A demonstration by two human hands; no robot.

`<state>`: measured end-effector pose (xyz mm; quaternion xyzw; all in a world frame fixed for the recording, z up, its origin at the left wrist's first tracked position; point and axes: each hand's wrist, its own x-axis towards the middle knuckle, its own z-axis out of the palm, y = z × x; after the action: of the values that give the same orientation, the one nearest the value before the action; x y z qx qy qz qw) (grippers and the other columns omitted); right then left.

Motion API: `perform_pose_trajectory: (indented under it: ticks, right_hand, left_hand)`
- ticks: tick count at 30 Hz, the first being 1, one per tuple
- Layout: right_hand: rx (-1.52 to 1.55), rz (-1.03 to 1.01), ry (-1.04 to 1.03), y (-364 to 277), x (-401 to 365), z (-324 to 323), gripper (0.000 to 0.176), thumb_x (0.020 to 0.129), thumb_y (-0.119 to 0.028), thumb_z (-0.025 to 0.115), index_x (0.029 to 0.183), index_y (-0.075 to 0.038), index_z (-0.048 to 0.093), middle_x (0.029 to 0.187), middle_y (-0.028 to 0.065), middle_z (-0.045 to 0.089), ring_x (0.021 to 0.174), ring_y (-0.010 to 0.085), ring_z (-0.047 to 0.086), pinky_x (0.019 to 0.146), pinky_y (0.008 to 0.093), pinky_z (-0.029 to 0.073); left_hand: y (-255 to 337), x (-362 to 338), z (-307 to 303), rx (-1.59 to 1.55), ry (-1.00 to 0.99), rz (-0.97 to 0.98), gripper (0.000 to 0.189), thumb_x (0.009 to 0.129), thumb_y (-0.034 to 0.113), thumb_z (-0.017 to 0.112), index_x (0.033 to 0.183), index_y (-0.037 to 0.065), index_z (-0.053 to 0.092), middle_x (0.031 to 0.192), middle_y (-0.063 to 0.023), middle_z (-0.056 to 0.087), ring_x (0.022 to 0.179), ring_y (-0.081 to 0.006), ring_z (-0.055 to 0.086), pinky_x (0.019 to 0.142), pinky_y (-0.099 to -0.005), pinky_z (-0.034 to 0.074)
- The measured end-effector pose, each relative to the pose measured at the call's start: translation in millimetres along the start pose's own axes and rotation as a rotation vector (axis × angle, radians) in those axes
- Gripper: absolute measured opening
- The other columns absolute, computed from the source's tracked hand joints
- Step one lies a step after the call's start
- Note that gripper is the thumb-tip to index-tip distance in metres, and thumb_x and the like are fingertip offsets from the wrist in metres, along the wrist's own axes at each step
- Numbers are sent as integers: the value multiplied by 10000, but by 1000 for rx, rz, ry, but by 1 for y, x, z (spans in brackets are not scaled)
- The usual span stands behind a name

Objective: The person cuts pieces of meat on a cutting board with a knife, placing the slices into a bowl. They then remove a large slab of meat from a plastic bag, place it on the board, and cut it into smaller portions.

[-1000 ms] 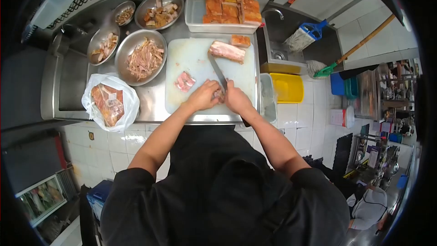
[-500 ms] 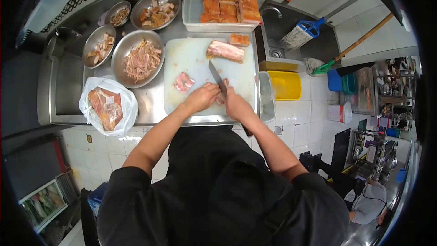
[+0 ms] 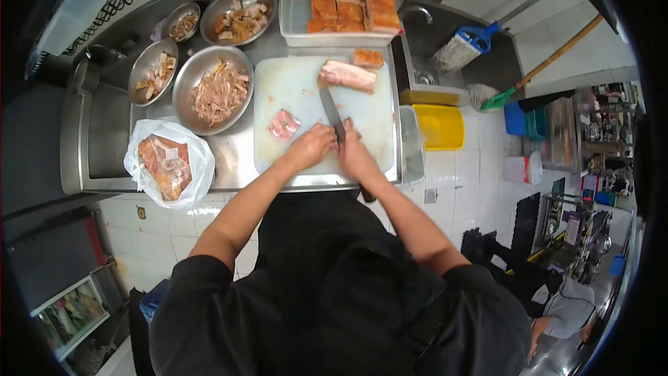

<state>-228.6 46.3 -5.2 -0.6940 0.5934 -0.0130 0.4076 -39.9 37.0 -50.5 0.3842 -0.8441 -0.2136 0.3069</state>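
Observation:
My right hand (image 3: 358, 158) grips a knife (image 3: 331, 113) whose blade points away across the white cutting board (image 3: 298, 87). My left hand (image 3: 311, 146) presses down on a small piece of meat (image 3: 347, 125) right beside the blade, mostly hidden under the fingers. A pile of cut slices (image 3: 284, 124) lies left of my hands on the board. A slab of pork belly (image 3: 347, 75) and a smaller orange-skinned piece (image 3: 367, 58) lie at the board's far edge.
A white tray (image 3: 298, 17) with roast pork slabs stands behind the board. Several steel bowls (image 3: 213, 89) of cut meat sit at the left, with a plastic bag of meat (image 3: 167, 160) near the counter's front. A sink (image 3: 435, 49) and yellow bin (image 3: 438, 127) lie to the right.
The knife blade has shifted a little over the piece of meat while both hands stay together on it. The view has moved slightly.

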Motion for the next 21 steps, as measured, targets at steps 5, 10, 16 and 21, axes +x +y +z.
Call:
perform_pose_trajectory:
  ticks: [5,10,16,21]
  right_hand:
    - [32,-39,43,-18,-14,-1,659,971,-132,500,1504,84,178,1077,419,609,934,550,635,832,615,487]
    - [57,-165,110,-5,9,-3,696,974,-137,476,1532,107,139,1279,435,524,1171,517,572,988,539,474]
    - [-114,-2,-80,-47,-49,-44,503,954,-85,473,1393,103,316,1121,410,610,1059,524,624,930,559,499]
    - [-138,-8,26,-18,-25,2,262,927,-44,458,1169,50,431,903,357,674,888,529,669,832,600,511]
  left_hand:
    - [-1,-1,-2,-68,26,-49,185,813,-1,700,998,-8,688,1072,-143,654,1011,-342,619,913,-417,515]
    - [3,-7,-4,-53,30,-27,159,831,-10,673,990,-5,687,1085,-137,657,1021,-338,621,916,-406,523]
    - [2,-8,-9,27,-39,-90,170,830,-11,643,987,6,706,1068,-109,667,1042,-299,637,884,-393,539]
    - [-6,-12,-1,18,25,-65,180,824,-12,638,976,12,733,1049,-103,703,1022,-292,659,860,-385,558]
